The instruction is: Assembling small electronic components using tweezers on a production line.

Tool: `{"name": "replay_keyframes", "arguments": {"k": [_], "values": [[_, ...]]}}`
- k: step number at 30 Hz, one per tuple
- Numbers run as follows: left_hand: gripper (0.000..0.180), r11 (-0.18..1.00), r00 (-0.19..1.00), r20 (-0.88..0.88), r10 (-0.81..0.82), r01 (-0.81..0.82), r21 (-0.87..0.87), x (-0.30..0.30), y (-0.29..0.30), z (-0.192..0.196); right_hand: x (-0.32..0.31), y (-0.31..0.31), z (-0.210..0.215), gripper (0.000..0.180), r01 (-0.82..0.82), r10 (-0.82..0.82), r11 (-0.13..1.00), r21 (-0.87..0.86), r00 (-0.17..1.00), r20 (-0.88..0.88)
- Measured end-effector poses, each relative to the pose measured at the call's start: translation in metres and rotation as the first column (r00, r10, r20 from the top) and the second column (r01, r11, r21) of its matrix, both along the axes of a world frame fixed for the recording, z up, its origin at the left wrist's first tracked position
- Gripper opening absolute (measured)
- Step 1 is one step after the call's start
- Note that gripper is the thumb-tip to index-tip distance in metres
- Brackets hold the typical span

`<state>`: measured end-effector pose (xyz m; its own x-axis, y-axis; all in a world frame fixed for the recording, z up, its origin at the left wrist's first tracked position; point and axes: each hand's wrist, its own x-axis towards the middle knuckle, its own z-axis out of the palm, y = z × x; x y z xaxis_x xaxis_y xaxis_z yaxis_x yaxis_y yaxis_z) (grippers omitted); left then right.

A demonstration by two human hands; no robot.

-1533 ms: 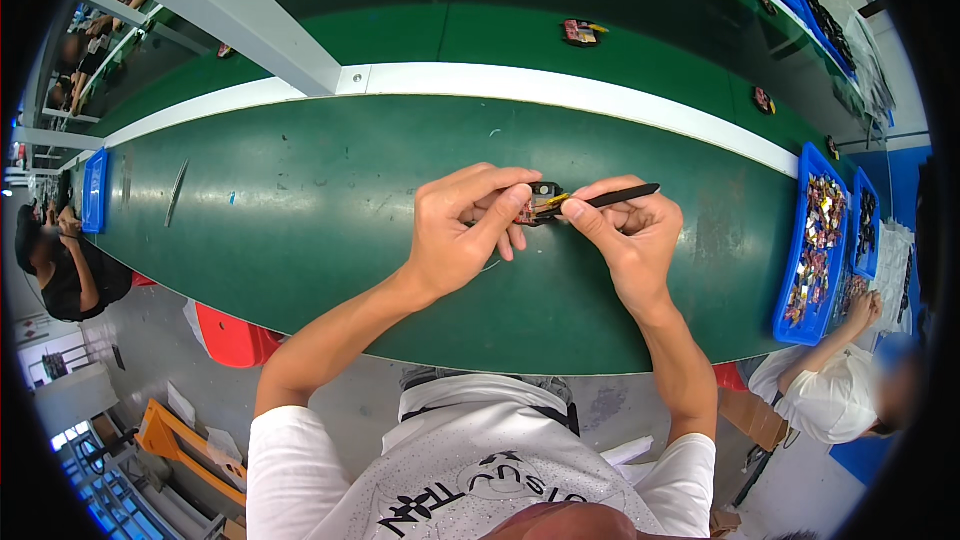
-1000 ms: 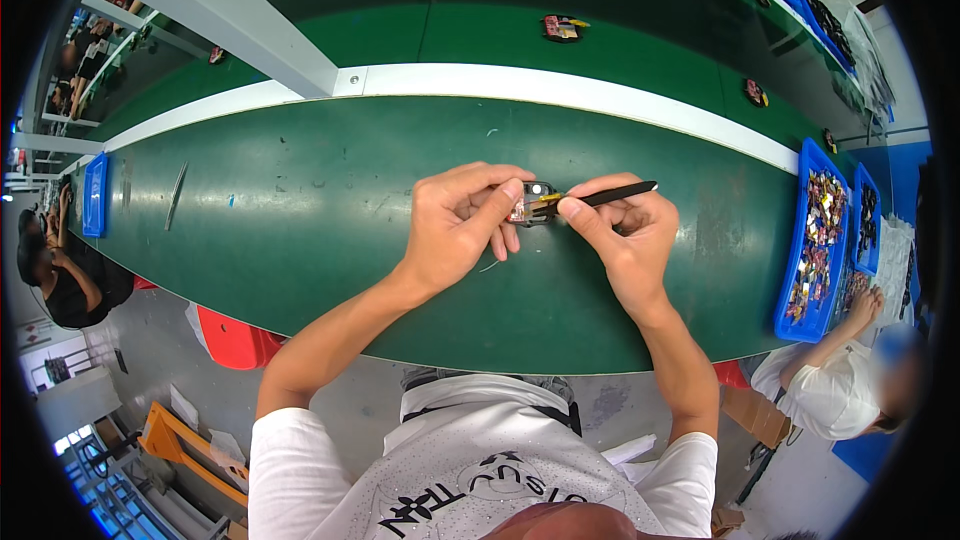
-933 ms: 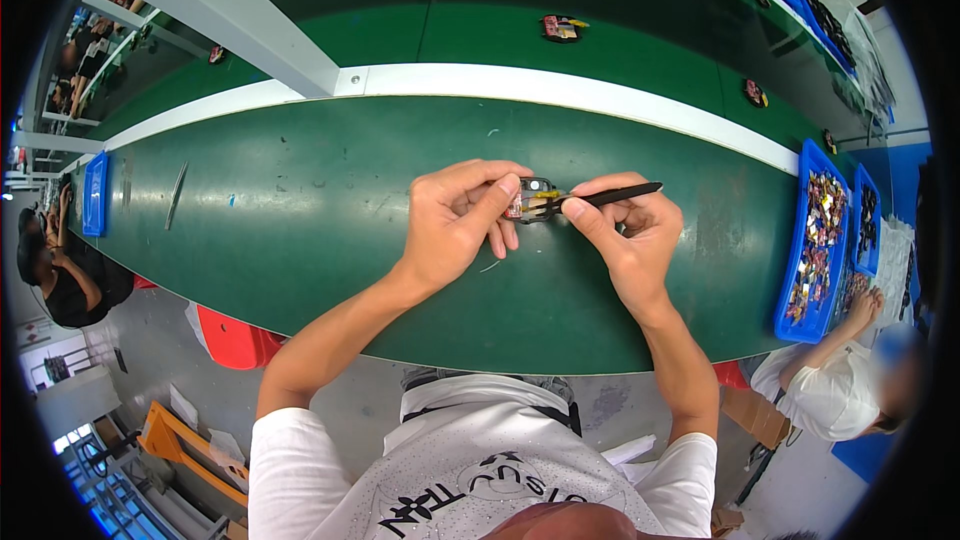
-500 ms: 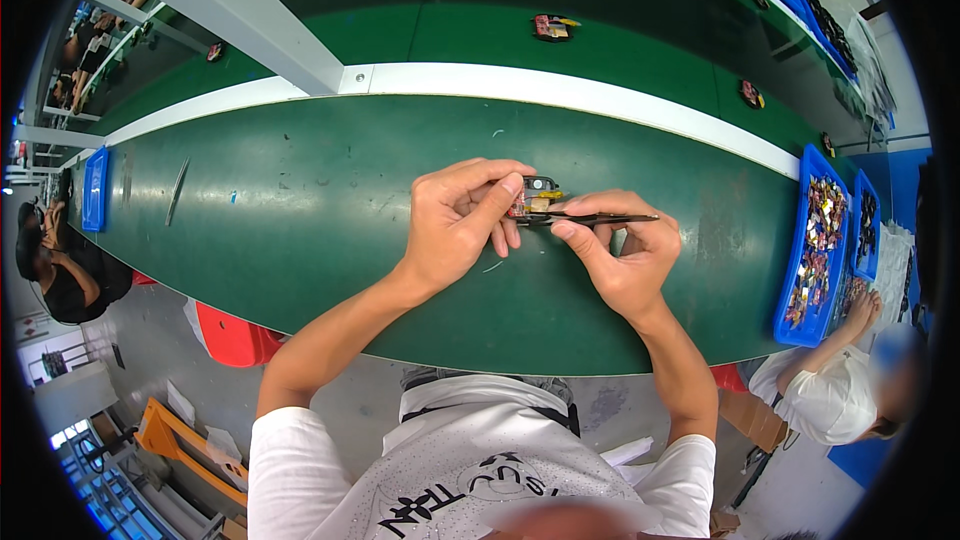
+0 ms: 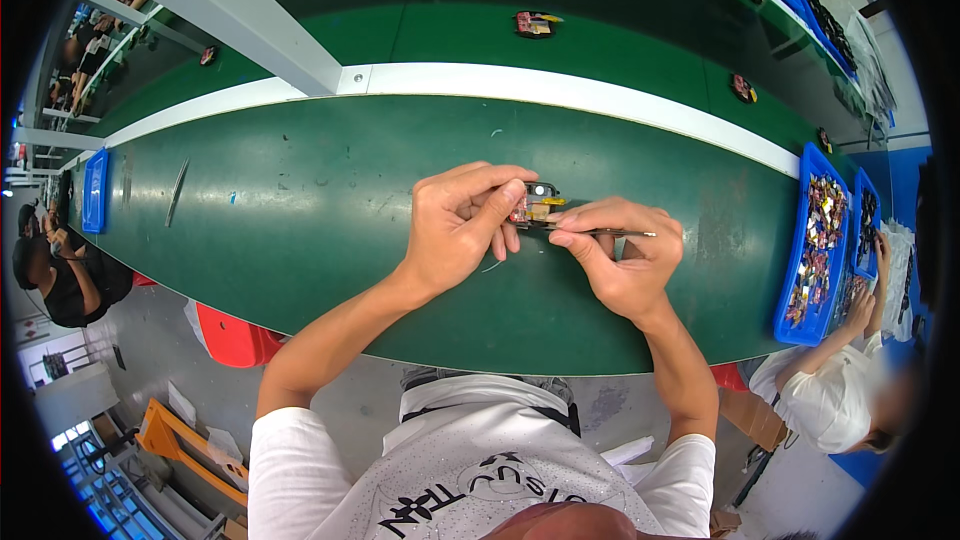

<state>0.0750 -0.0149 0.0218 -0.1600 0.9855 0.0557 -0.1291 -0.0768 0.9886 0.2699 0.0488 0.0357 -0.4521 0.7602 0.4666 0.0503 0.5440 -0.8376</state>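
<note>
Between the fingers and thumb of my left hand (image 5: 455, 230) is a small black electronic housing (image 5: 541, 190), with reddish, gold and yellow parts inside. That hand is closed on its left side, and the fingers cover part of it. My right hand (image 5: 630, 250) pinches dark, slender tweezers (image 5: 620, 232) that lie almost level. Their tip reaches the lower right edge of the housing; whether it touches a part inside is too small to tell. Both hands are just above the green table (image 5: 330, 230).
A blue tray (image 5: 786, 325) of small colourful parts stands at the right, near a co-worker's hands (image 5: 860, 312). Another blue tray (image 5: 94, 190) and a thin grey strip (image 5: 177, 192) lie left. Beyond the white rail (image 5: 560, 90), similar housings (image 5: 535, 24) sit on a green belt (image 5: 450, 35).
The tweezers have turned and now look thinner, their tip slightly lower. The housing has shifted slightly down. Housings on the belt have moved left. The co-worker's hands at the right have moved.
</note>
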Motion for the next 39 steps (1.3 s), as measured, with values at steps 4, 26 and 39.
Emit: {"name": "replay_keyframes", "arguments": {"k": [4, 26, 39], "values": [[0.019, 1.0, 0.999, -0.045, 0.002, -0.001, 0.015, 0.001, -0.001, 0.001, 0.001, 0.001, 0.0, 0.009, -0.03, 0.031, 0.999, 0.036, 0.999, -0.017], [0.024, 0.988, 0.998, -0.036, -0.048, 0.043, -0.149, 0.001, 0.004, 0.007, -0.008, -0.005, 0.0, 0.014, 0.041, -0.048, 0.971, 0.234, 0.999, 0.024], [0.024, 0.982, 0.979, -0.169, 0.112, -0.136, -0.134, -0.039, 0.075, 0.017, -0.004, 0.012, -0.014, 0.015, 0.219, -0.212, 0.957, 0.192, 0.976, -0.058]]}}
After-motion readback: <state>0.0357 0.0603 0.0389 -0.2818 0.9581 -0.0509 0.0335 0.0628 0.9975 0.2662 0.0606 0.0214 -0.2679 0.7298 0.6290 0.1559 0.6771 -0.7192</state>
